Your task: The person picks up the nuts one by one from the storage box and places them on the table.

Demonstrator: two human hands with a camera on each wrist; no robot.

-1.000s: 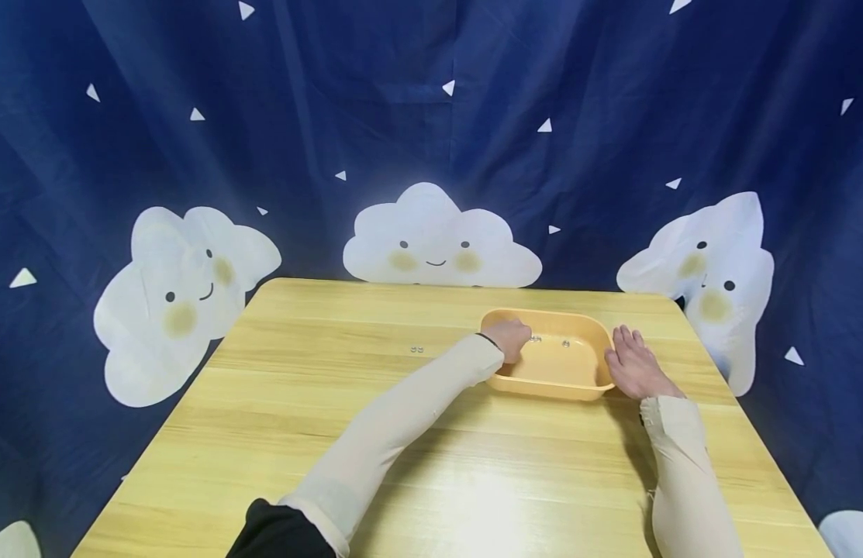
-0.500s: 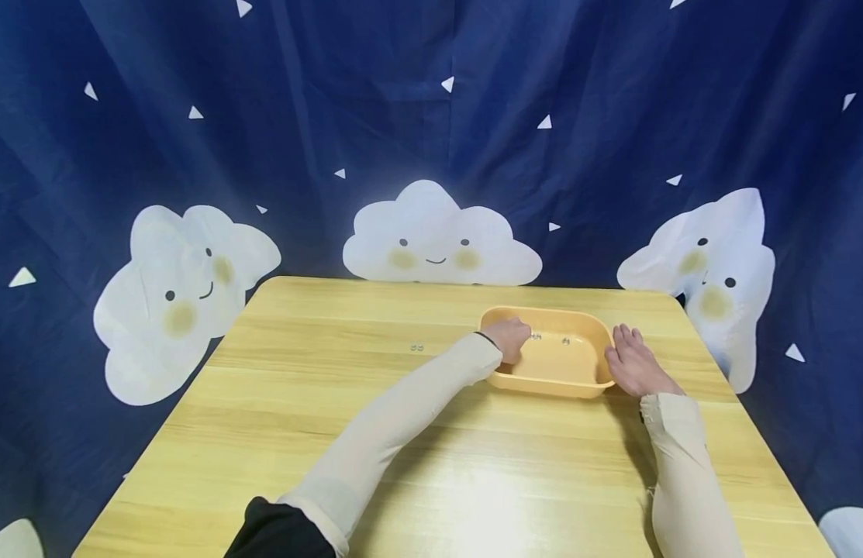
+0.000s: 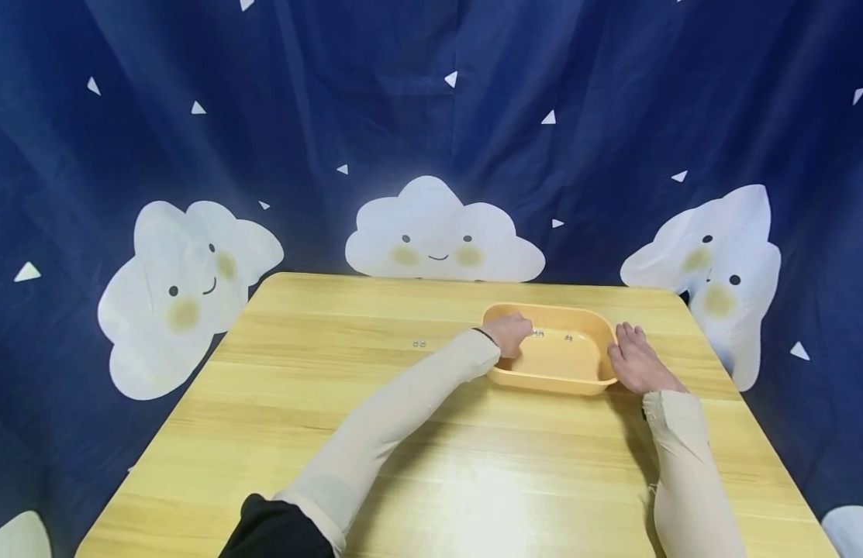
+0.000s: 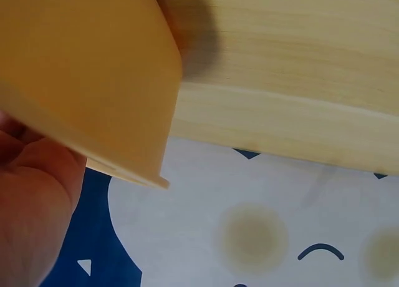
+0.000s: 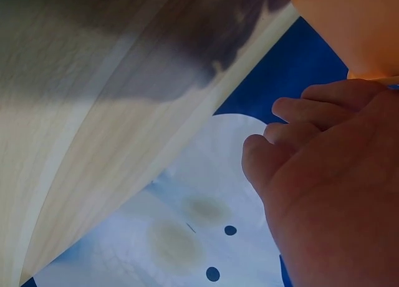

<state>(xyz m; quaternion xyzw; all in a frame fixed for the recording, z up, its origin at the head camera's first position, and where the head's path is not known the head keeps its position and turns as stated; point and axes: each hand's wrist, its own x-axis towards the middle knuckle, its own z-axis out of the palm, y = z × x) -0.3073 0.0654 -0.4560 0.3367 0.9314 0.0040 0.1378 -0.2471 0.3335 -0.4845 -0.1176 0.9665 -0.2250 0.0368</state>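
Printed on the dark blue curtain (image 3: 298, 101) at left, a smiling cloud (image 3: 187, 302) borders the table (image 3: 264, 387); next, two small clear pieces (image 3: 419, 343) lie side by side on the wood, near a middle cloud (image 3: 445, 232) behind the far edge; the person's left hand (image 3: 504, 335), its fingers curled, reaches into the tray's left end and covers part of it; whether it grips anything cannot be told; the orange tray (image 3: 557, 360) sits toward the table's far right, with more clear pieces (image 3: 538, 333) inside; the right hand (image 3: 640, 363), fingers extended and holding nothing, rests beside its right rim.
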